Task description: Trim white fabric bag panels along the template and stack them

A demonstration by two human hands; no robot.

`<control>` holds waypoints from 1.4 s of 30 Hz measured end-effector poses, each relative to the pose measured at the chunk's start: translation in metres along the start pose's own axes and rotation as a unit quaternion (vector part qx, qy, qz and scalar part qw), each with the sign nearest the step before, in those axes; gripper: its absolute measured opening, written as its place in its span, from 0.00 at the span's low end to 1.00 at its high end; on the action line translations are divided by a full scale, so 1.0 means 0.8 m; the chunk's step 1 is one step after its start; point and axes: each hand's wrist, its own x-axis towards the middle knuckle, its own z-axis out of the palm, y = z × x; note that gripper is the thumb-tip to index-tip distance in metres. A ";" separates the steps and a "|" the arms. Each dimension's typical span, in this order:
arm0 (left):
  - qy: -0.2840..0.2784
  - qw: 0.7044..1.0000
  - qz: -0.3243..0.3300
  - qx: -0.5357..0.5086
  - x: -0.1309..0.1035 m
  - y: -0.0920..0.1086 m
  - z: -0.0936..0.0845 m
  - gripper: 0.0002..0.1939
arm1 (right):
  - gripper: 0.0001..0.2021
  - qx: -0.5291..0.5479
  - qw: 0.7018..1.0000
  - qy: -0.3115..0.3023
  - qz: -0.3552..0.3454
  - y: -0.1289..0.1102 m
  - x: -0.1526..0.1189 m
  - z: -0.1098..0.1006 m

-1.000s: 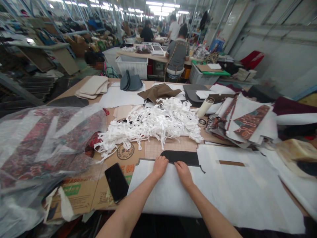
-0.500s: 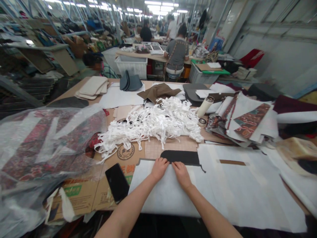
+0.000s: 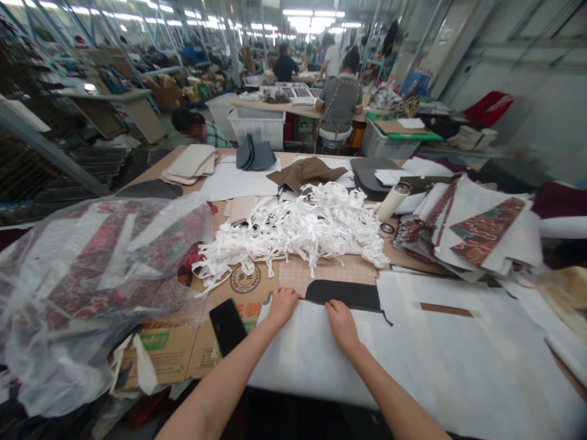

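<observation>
A large white sheet [image 3: 312, 354] of paper-like or cloth-like material lies at the table's near edge, with a dark strip along its far border. My left hand [image 3: 283, 307] has its fingers curled over that border near the left corner. To its right, my right hand [image 3: 342, 324] grips the same border with bent fingers; the fingertips are partly hidden. Just beyond both hands lies a black rounded panel [image 3: 343, 294], partly under the sheet's edge. A black phone [image 3: 228, 326] rests left of my left forearm.
A heap of white strips [image 3: 298, 226] covers the table's middle. Clear plastic [image 3: 105, 275] over patterned fabric bulges at left. A pale bottle [image 3: 394, 201] and a tape roll [image 3: 386, 229] stand near patterned pieces [image 3: 486, 229]. Several people sit or stand farther back.
My hands have moved apart along the sheet's border, the left one leftward. The camera view has shifted, so the scene sits a little farther right.
</observation>
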 end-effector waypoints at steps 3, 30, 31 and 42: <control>-0.003 1.000 -0.014 -0.011 -0.005 -0.023 -0.004 0.09 | 0.16 0.017 1.000 -0.006 0.015 -0.024 0.022 0.014; 0.046 0.997 -0.051 0.037 -0.060 -0.068 -0.024 0.12 | 0.10 0.029 0.993 -0.090 -0.065 -0.106 0.079 0.039; 0.049 0.995 -0.090 0.018 -0.060 -0.070 -0.025 0.11 | 0.10 0.043 0.993 -0.095 -0.047 -0.109 0.085 0.041; -0.005 0.942 -0.318 -0.105 -0.053 -0.060 -0.033 0.07 | 0.07 0.145 0.984 -0.089 0.055 -0.145 0.131 0.075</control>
